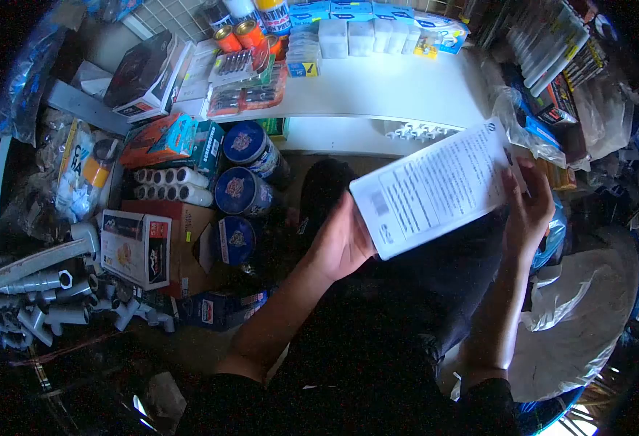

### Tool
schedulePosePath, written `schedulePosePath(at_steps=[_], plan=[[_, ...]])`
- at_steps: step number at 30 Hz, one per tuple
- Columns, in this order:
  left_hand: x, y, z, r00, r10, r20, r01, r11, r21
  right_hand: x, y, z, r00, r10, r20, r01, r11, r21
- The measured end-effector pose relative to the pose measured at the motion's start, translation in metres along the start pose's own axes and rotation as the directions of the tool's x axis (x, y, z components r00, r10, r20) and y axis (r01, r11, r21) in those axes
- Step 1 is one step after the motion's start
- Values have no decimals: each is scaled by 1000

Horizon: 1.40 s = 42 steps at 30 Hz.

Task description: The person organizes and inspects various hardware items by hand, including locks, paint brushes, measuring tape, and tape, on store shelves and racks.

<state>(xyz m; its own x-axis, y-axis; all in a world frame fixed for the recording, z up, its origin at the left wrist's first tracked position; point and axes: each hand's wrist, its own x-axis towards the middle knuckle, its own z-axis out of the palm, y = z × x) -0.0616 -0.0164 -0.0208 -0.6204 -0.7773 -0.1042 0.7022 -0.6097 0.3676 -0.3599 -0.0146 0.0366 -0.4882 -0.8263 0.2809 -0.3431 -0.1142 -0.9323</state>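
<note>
A flat white package (pixel 439 189) with printed text on its back is held up in front of me, tilted with its right end higher. My left hand (pixel 341 243) grips its lower left end, thumb and palm against the edge. My right hand (pixel 528 207) grips its upper right end, fingers curled behind it. Below the package are my dark-clothed legs.
A white shelf (pixel 385 91) holds boxes, cans and blister packs. Left of me stand blue round tins (pixel 243 192), white rolls (pixel 174 185), cardboard boxes (pixel 138 247) and grey pipe fittings (pixel 43 291). Plastic bags (pixel 581 312) lie at right, hanging packs (pixel 559 51) above.
</note>
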Motion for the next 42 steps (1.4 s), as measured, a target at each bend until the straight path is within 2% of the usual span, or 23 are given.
schedulePosePath(at_steps=[1, 2, 3, 5, 7, 11, 15, 18, 21, 22, 23, 25, 26, 27, 29, 30, 34, 37, 42], plan=[[-1, 3, 12, 994, 93, -61, -77, 971, 228, -5, 4, 1, 999, -22, -25, 23, 1000, 5], [-3, 5, 29, 982, 140, -129, -98, 953, 288, -9, 7, 2, 998, -45, -49, 45, 999, 10], [-4, 3, 24, 969, 207, -135, -126, 885, 449, -14, 9, 2, 995, -64, -72, 66, 998, 17], [-1, -6, 16, 929, 351, -120, -160, 669, 726, -19, 5, -1, 998, 33, -46, -27, 993, 118], [-7, -1, 12, 919, 374, -124, -176, 672, 720, -31, 7, 3, 992, 121, -40, -108, 963, 247], [-5, 0, 15, 934, 340, -108, -142, 632, 762, -39, 20, -17, 976, 218, 2, -207, 924, 320], [-9, 0, 10, 943, 318, -103, -140, 656, 742, -48, 18, -16, 984, 179, 20, -177, 939, 295], [-14, 4, 5, 958, 281, -55, -126, 587, 800, -52, 16, -17, 970, 220, 103, -242, 911, 335], [-19, 7, -1, 956, 284, -66, -127, 610, 782, -59, 5, -15, 944, 299, 143, -328, 900, 287], [-20, 5, -8, 959, 261, -111, -105, 689, 717, -61, 4, -14, 943, 286, 173, -327, 897, 298], [-21, 5, -12, 958, 261, -117, -93, 672, 734, -62, 6, -15, 934, 322, 157, -356, 885, 301], [-23, 6, -6, 942, 314, -118, -92, 580, 809, -71, 10, -14, 950, 233, 207, -304, 841, 448], [-26, 3, -9, 921, 382, -75, -174, 576, 799, -78, 4, -12, 934, 303, 188, -356, 819, 450], [-29, 12, -5, 949, 291, -124, -85, 613, 786, -83, 5, -15, 934, 289, 212, -353, 843, 406], [-36, 15, 4, 954, 231, -193, -85, 821, 564, -92, -7, -12, 917, 323, 233, -397, 800, 451], [-40, 16, -2, 956, 233, -177, -82, 796, 600, -99, -9, -10, 933, 299, 198, -358, 805, 473], [-55, 22, -12, 952, 237, -192, -40, 721, 691, -123, -11, -13, 909, 387, 154, -415, 804, 427], [-65, 25, -17, 960, 219, -173, -27, 689, 724, -138, -17, -12, 914, 360, 185, -405, 794, 453], [-71, 26, -20, 964, 193, -185, -44, 798, 601, -146, -22, -8, 918, 351, 182, -394, 772, 499]])
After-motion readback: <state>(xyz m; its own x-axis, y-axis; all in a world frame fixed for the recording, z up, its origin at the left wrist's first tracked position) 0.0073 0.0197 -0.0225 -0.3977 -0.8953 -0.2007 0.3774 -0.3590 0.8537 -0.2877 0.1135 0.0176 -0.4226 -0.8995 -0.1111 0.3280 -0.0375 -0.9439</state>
